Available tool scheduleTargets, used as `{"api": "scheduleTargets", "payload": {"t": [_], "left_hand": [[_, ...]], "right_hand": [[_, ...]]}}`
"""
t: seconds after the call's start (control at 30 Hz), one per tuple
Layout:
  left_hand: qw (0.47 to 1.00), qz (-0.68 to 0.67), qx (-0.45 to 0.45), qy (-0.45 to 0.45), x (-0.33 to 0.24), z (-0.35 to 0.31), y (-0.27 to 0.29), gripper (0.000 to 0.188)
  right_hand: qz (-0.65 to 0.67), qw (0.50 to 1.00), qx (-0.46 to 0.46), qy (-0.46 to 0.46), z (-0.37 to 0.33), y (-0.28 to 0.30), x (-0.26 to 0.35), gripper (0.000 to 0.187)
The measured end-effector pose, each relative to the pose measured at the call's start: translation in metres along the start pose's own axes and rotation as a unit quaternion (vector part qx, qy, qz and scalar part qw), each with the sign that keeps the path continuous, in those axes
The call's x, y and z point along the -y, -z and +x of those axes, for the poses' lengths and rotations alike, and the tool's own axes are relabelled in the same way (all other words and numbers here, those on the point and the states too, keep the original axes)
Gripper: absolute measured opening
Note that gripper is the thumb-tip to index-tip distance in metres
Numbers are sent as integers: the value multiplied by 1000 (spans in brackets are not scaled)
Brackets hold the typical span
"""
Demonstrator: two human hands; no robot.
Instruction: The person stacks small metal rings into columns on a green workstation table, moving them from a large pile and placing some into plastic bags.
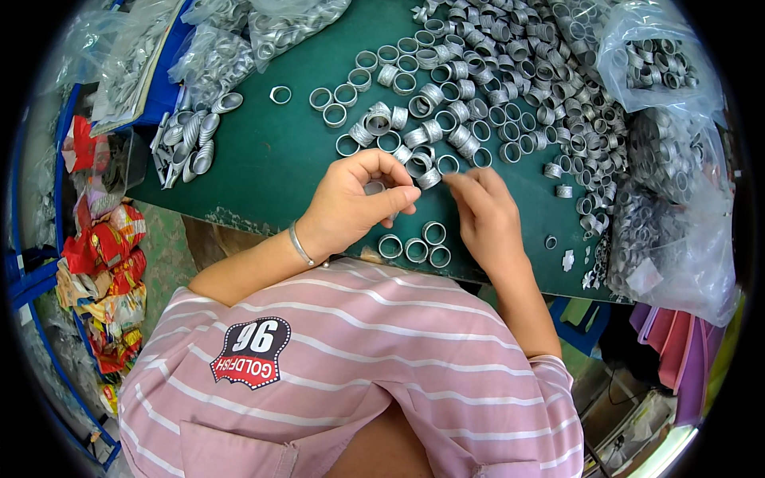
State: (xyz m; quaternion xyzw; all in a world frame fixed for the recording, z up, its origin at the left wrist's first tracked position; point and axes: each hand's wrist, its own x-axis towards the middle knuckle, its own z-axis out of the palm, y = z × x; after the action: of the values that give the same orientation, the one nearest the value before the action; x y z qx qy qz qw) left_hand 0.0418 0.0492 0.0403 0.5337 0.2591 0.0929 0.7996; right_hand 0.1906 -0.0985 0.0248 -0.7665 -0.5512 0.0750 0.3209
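Observation:
My left hand (358,191), with a bangle at the wrist, is closed, thumb and index finger brought together. A silver metal ring (374,188) shows partly within its curled fingers; the rest is covered. Just to the right is my right hand (488,213), its fingers bent and pressed together, tips slightly blurred. Whether they grip anything small is hidden. Loose silver rings (422,154) lie just beyond both hands, some with textured outer bands. Nearer my body, between the hands, sits a small group of plain-looking rings (416,250).
A big heap of rings (518,48) covers the far right of the green table (263,159). Clear plastic bags of rings (677,183) stand along the right edge. At left are spoon-shaped metal parts (191,139), a lone ring (280,95) and a blue bin (163,80).

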Motion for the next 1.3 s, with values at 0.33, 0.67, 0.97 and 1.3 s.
{"api": "scheduleTargets", "payload": {"t": [0.33,0.67,0.97,1.3], "left_hand": [[999,37,32,23,3,3,4,9],[940,246,90,-217,2,5,1,15],[985,-111,94,89,-1,5,-1,27],[953,-288,48,83,1,2,21,22]], "right_hand": [[360,905,35,-226,-1,2,4,10],[605,779,-24,-161,-7,-11,13,29],[363,929,-55,44,-1,-7,21,29],[91,996,-7,16,15,-14,8,25]]}}
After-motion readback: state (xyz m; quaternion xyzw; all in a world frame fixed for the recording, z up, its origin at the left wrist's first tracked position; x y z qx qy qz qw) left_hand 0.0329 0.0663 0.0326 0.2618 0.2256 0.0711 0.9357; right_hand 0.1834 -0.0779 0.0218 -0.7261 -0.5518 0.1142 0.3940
